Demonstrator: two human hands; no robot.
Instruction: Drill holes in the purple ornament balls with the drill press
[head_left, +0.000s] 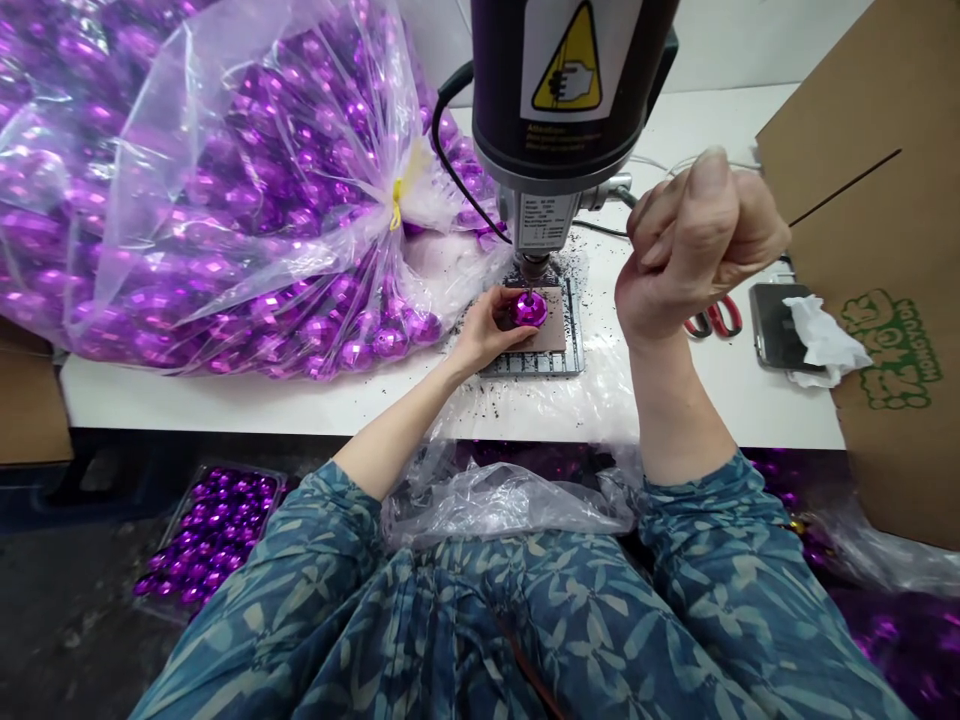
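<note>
A shiny purple faceted ball (529,309) sits beneath the chuck of a bench drill press (574,110). My left hand (487,328) pinches it between thumb and fingers, holding it on a brown board (551,335) over the slotted metal base (540,366). The drill bit comes down onto the top of the ball; whether it has entered cannot be made out. My right hand (701,235) is raised beside the machine, its fingers curled around the end of the drill press lever, which is mostly hidden by the hand.
A big clear bag (247,190) of purple balls, tied in yellow, fills the left. Red-handled scissors (712,318), a dark phone-like object (780,325) and crumpled tissue (825,335) lie right, near a cardboard box (870,200). A tray of balls (214,530) stands lower left. Dark shavings surround the base.
</note>
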